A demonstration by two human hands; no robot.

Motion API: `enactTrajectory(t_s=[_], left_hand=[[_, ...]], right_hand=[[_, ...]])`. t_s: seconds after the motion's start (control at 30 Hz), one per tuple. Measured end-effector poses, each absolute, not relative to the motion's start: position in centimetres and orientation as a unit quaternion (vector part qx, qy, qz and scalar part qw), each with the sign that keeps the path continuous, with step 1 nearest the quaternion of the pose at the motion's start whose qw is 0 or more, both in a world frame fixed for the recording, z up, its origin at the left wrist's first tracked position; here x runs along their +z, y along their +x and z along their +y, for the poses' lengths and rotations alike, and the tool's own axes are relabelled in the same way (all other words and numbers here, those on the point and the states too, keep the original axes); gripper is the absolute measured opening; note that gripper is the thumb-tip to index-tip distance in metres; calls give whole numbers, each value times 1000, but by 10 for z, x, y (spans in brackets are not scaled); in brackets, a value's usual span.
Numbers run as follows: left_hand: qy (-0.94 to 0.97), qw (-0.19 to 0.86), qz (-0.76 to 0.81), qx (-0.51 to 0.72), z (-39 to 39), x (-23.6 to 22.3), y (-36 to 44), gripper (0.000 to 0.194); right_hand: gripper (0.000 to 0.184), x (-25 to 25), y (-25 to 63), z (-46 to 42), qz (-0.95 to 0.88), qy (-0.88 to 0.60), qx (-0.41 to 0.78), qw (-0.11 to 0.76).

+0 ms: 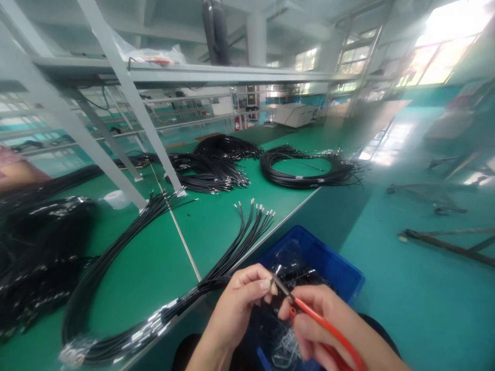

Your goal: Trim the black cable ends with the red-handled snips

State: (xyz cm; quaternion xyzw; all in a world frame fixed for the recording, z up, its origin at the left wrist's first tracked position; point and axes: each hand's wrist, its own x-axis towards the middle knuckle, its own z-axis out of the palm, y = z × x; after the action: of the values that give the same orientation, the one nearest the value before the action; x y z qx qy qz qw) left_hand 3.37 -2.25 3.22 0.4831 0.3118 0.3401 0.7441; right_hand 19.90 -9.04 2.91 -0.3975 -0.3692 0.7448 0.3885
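Note:
My left hand (237,304) pinches the end of a black cable between thumb and forefinger, above the blue bin. A small silver tip (278,269) shows just past the fingertips. My right hand (323,317) is closed around red-handled pliers (285,290), whose narrow jaws reach the cable end at my left fingers. Whether the jaws grip it is too small to tell. Behind my left hand, a looped bundle of black cables (228,259) with pale tips lies along the bench edge, partly wrapped in clear plastic.
Below my hands stands a blue bin (328,252) with plastic bags and dark parts. More cable coils (297,180) lie on the green bench (154,268), and a dark cable pile (42,257) is at left. White shelf posts (131,93) rise from the bench. Another person's arm (19,172) shows at far left.

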Motion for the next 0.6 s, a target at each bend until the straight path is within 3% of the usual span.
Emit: enactTrajectory(t_s=[0.13, 0.27, 0.43, 0.6], left_hand=[[485, 738, 319, 344, -23, 32, 33, 14], [493, 733, 310, 351, -23, 32, 33, 12], [504, 725, 302, 360, -24, 32, 33, 13], [506, 726, 292, 363, -25, 32, 33, 12]], right_hand=[[34, 28, 203, -95, -411, -416, 720, 374], [19, 21, 205, -106, -383, -436, 701, 414], [30, 29, 206, -111, -391, -413, 722, 395], [26, 28, 206, -109, -362, -404, 737, 402]])
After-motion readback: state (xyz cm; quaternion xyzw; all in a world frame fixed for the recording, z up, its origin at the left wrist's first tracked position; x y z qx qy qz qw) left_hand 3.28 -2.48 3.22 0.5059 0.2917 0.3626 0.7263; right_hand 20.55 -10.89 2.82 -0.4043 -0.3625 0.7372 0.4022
